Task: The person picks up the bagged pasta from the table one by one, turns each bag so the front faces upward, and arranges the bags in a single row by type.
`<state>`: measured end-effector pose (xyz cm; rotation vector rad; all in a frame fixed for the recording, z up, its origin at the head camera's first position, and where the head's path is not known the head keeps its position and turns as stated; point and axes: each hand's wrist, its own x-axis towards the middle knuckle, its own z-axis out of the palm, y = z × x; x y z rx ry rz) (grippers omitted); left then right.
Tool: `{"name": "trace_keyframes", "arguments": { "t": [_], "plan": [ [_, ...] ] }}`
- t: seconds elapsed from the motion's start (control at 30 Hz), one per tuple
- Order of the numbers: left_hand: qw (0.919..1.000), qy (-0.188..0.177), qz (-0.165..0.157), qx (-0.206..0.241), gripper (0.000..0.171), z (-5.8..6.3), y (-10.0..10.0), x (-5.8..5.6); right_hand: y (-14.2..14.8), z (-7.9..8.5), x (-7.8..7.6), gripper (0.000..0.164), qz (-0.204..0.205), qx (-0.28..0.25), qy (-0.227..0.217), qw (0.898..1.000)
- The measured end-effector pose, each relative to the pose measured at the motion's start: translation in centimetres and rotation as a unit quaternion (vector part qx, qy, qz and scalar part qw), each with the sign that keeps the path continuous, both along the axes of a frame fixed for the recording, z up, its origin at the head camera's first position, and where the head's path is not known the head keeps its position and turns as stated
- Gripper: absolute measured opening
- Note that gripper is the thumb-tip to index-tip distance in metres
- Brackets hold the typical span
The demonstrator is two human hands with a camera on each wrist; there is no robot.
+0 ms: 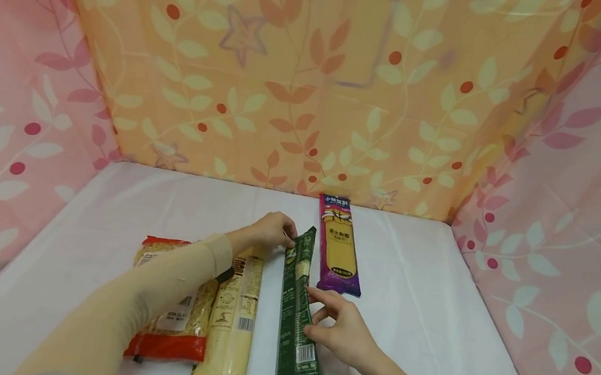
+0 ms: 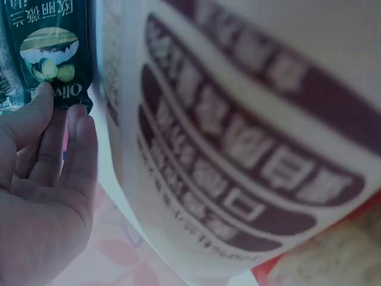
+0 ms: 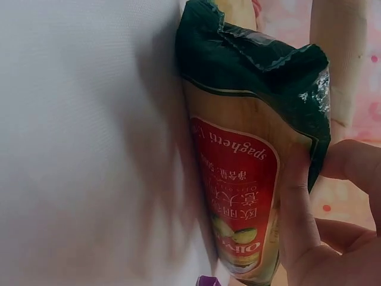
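A green spaghetti pack [image 1: 293, 318] lies lengthwise on the white table, tipped partly onto one edge. My left hand [image 1: 272, 231] pinches its far end between thumb and fingers, which the left wrist view shows on the green wrapper [image 2: 56, 59]. Along the pack's right side, my right hand [image 1: 345, 329] pinches the edge near the middle. In the right wrist view, the red label [image 3: 238, 173] and the yellow pasta show on the face turned to the right, with the right thumb and fingers at the crumpled green edge.
Left of the spaghetti pack lie a cream-yellow noodle pack [image 1: 232, 333] and a red-ended clear noodle bag [image 1: 168, 345], partly under my left forearm. A purple pasta pack [image 1: 340, 240] lies to the right, farther back. Patterned curtains [image 1: 300, 89] surround the table [image 1: 408, 266].
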<state>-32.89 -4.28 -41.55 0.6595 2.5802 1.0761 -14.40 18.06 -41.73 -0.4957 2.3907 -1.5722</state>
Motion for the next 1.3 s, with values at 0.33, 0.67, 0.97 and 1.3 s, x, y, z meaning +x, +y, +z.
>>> {"name": "trace_keyframes", "arguments": {
  "t": [0.33,0.67,0.97,1.3],
  "plan": [
    [0.9998,-0.020,0.000,0.002,0.018,0.1,-0.5,0.4,-1.4,-0.3,-0.2,0.068,0.003,-0.016,-0.022,1.000],
    [0.9979,0.002,0.041,0.050,0.037,1.0,0.1,1.6,-2.7,-0.9,-0.3,0.065,0.011,-0.012,-0.003,1.000],
    [0.9982,0.044,0.040,0.007,0.049,1.1,0.6,2.4,-4.1,-1.1,-0.7,0.061,0.033,0.013,0.011,0.999],
    [0.9971,0.054,0.043,0.032,0.044,0.6,-0.7,2.3,-4.0,-1.0,-0.4,0.053,0.040,0.002,0.023,0.999]
  ]
}}
